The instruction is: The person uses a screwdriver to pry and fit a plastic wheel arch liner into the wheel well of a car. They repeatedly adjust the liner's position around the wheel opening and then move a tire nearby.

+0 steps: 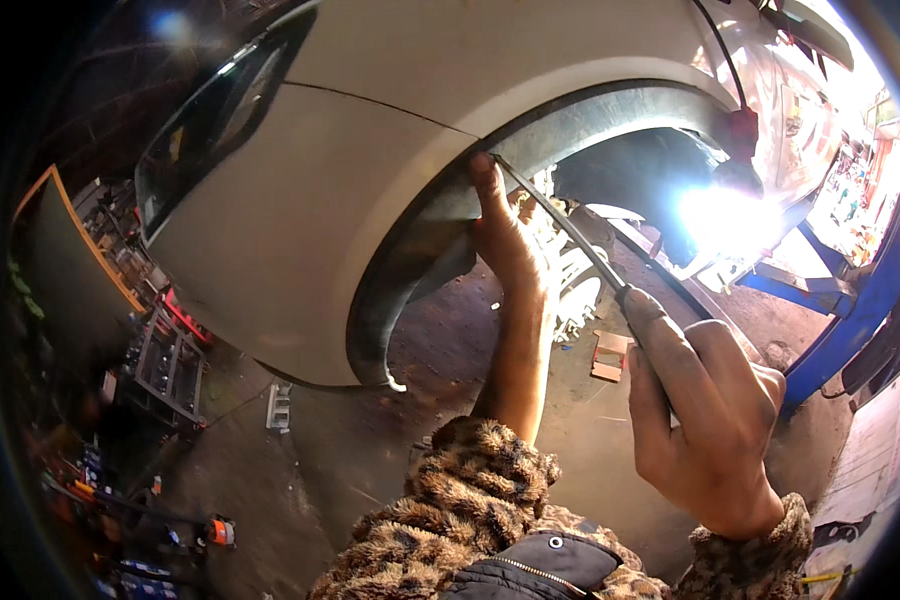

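Observation:
A raised car's pale bumper and fender [290,210] fill the upper part of the view. Dark trim [610,118] runs along the wheel arch. My left hand [511,245] reaches up to this trim, thumb pressed on its face near the panel seam and the other fingers mostly hidden behind it. In my right hand [708,415] is a long, thin screwdriver [574,230], its handle covered by my closed fingers. The shaft slants up to the left, and its tip meets the trim's edge beside my left thumb.
Bright light [730,225] glares under the arch at right. A blue lift post [840,330] stands beyond it. A torn cardboard piece [610,356] lies on the floor below. At left are a dark metal rack [168,370] and an orange-edged panel [80,260].

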`<control>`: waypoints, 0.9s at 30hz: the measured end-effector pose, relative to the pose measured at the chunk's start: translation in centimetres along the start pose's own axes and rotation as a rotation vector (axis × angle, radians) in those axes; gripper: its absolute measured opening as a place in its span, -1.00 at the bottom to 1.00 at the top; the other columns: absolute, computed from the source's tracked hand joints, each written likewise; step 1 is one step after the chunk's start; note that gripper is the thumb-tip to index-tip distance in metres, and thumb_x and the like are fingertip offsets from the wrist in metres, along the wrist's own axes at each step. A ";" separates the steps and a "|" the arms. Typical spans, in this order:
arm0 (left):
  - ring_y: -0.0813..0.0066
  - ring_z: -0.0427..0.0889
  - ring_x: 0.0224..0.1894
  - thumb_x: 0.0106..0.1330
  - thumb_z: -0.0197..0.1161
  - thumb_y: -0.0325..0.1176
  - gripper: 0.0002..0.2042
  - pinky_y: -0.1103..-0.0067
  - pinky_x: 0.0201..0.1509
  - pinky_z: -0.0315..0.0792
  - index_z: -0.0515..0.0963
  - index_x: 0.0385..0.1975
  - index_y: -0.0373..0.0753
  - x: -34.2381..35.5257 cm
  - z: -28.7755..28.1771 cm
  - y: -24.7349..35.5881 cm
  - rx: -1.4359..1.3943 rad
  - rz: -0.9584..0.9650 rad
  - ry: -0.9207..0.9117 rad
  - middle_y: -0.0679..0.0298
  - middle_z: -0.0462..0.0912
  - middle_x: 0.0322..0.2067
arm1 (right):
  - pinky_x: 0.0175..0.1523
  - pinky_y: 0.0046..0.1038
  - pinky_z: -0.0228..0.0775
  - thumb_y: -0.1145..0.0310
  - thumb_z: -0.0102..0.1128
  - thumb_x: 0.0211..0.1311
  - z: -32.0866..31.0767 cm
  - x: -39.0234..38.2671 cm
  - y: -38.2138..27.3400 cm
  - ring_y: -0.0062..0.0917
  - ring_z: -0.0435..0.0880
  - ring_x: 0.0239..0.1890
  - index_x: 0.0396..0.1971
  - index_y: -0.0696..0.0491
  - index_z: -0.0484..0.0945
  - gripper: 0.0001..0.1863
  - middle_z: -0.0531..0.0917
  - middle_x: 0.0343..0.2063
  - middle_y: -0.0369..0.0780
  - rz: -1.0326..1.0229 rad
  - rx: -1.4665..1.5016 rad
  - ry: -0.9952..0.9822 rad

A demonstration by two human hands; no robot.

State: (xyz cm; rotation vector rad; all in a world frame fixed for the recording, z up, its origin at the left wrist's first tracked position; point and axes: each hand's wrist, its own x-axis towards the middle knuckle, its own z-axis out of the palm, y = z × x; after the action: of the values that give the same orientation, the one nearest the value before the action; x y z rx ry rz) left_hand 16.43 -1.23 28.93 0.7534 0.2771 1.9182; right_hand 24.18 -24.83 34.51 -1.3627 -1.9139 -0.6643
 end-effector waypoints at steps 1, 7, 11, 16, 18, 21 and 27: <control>0.39 0.49 -0.08 0.15 0.22 0.39 -0.09 0.43 0.13 0.34 0.33 0.19 -0.41 0.0 0.0 0.0 0.005 0.014 0.021 0.15 0.49 -0.06 | -0.63 -0.45 0.17 0.64 0.31 -0.02 0.3 0.0 0.3 -0.53 0.35 -0.73 -0.03 0.19 0.62 -0.56 0.40 -0.63 -0.24 -0.024 0.011 0.013; 0.24 0.46 0.04 0.16 0.25 0.33 -0.07 0.26 0.20 0.34 0.21 0.31 -0.36 -1.0 1.5 -0.1 -0.050 -0.039 0.125 0.07 0.38 0.13 | -0.71 -0.52 0.18 0.68 0.30 -0.09 1.5 1.2 -0.7 -0.61 0.35 -0.75 0.02 0.27 0.57 -0.48 0.46 -0.59 -0.17 -0.157 -0.125 -0.032; 0.23 0.45 0.15 0.20 0.27 0.26 -0.10 0.27 0.28 0.30 0.20 0.33 -0.35 -0.9 1.2 0.2 -0.082 -0.021 0.062 0.05 0.36 0.19 | -0.71 -0.57 0.15 0.68 0.31 -0.07 2.2 0.7 -0.4 -0.62 0.34 -0.75 0.00 0.26 0.59 -0.50 0.44 -0.64 -0.22 -0.198 -0.133 0.014; 0.34 0.52 0.02 0.14 0.29 0.31 -0.06 0.37 0.24 0.32 0.25 0.27 -0.42 -1.1 1.0 1.2 -0.017 -0.097 0.097 0.10 0.44 0.09 | -0.66 -0.50 0.19 0.66 0.31 -0.08 0.9 0.8 1.1 -0.59 0.35 -0.74 -0.01 0.23 0.61 -0.50 0.41 -0.63 -0.23 -0.132 -0.087 -0.057; 0.38 0.51 -0.04 0.12 0.31 0.31 -0.05 0.39 0.19 0.34 0.24 0.28 -0.40 -1.1 0.7 1.5 -0.009 -0.086 0.083 0.14 0.45 0.06 | -0.64 -0.49 0.22 0.65 0.30 -0.07 1.6 0.2 2.3 -0.57 0.36 -0.73 0.00 0.21 0.61 -0.50 0.39 -0.63 -0.24 -0.111 0.015 -0.012; 0.46 0.48 -0.12 0.12 0.33 0.30 -0.05 0.42 0.11 0.36 0.23 0.29 -0.38 -0.9 0.3 1.4 -0.002 -0.072 0.038 0.20 0.46 0.00 | -0.62 -0.49 0.26 0.65 0.28 -0.02 1.0 -1.9 2.8 -0.51 0.45 -0.69 0.02 0.21 0.60 -0.51 0.49 -0.58 -0.18 -0.035 0.065 -0.020; 0.55 0.50 -0.30 0.10 0.28 0.36 -0.27 0.52 -0.14 0.39 0.44 -0.01 -0.22 -0.6 -0.4 1.0 0.055 -0.091 -0.012 0.34 0.50 -0.34 | -0.58 -0.48 0.31 0.63 0.28 -0.02 1.1 -4.4 4.0 -0.50 0.49 -0.67 -0.02 0.23 0.61 -0.55 0.54 -0.56 -0.16 0.040 0.225 0.021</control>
State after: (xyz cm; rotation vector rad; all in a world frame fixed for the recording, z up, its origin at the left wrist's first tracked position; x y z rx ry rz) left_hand 15.64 -2.17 28.81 0.7757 0.3527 1.8256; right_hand 28.63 -25.30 30.48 -1.2435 -1.8772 -0.4279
